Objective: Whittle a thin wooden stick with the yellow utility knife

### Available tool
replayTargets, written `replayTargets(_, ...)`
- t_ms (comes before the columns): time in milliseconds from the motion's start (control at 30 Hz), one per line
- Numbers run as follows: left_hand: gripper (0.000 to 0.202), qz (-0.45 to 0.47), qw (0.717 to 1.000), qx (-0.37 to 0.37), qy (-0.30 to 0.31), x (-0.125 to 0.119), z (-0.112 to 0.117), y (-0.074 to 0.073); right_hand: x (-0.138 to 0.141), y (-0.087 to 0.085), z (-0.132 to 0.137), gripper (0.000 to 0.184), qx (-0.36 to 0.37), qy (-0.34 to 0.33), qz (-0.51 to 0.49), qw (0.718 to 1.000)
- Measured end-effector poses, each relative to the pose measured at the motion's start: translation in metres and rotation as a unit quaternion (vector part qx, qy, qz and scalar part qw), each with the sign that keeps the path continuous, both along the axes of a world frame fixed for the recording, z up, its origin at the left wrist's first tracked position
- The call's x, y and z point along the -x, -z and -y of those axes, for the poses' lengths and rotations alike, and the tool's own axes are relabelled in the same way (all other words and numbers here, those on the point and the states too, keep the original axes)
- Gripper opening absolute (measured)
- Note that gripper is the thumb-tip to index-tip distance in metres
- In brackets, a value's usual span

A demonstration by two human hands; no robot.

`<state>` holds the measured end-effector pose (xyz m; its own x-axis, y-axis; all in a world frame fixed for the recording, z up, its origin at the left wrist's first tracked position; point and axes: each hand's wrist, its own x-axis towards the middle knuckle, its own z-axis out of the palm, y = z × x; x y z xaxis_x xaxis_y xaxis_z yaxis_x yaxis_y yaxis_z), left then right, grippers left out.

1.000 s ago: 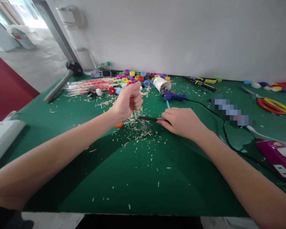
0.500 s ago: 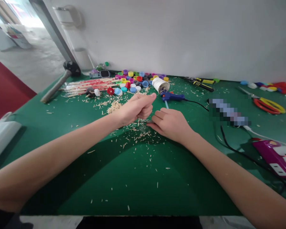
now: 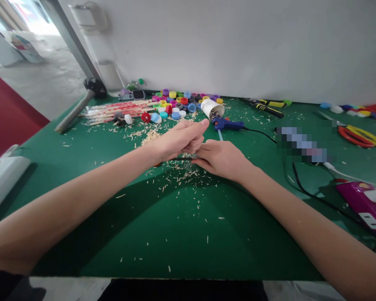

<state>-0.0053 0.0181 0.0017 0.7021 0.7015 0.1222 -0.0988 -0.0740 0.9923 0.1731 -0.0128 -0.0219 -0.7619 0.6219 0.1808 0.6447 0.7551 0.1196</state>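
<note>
At the far left a mallet [image 3: 78, 106] lies on the green table [image 3: 188, 238]. Past it are a bundle of wrapped chopsticks [image 3: 119, 110] and a row of coloured bottle caps [image 3: 175, 102] by the wall.

The left hand [image 3: 178, 140] has dropped from its raised fist of a second ago and moved right, so it now sits low and touches the right hand [image 3: 221, 159]. Its fingers are curled in and its thumb is stretched along the top. The short wooden stick it held upright earlier is hidden, so I cannot tell what its grip encloses.

Between the two hands only a short stretch of the dark flat blade [image 3: 183, 159] shows, lying close over the heap of wood shavings [image 3: 181, 175]. More of it was visible before. The right hand has barely shifted, and its grip is pinched on the blade's near end, fingers pressed down flat. With the hands closed up like this, the work is out of sight beneath them.

Just beyond the hands a white cup [image 3: 213, 109] lies on its side beside a blue glue gun [image 3: 228, 124], whose black cable [image 3: 301, 186] trails right. Further right lie yellow-handled pliers [image 3: 268, 108], red and yellow scissors [image 3: 360, 136] and a purple power strip [image 3: 363, 200].
</note>
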Motion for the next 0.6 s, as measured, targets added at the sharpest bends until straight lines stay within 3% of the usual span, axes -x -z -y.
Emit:
replayTargets(233,0.057,-0.025,1.000,0.000,-0.002,0.000,0.007,-0.004,0.002,-0.002,0.001,0.039,0.016,-0.005,0.007,1.000)
replayTargets(467,0.056,0.000,1.000,0.019,-0.003,0.001,0.006,-0.004,-0.014,-0.014,0.008,0.040,-0.056,0.039,0.037,0.997)
replayTargets(600,0.055,-0.006,1.000,0.018,0.001,0.003,0.005,-0.004,-0.031,-0.013,0.001,0.037,0.033,0.045,0.022,0.998)
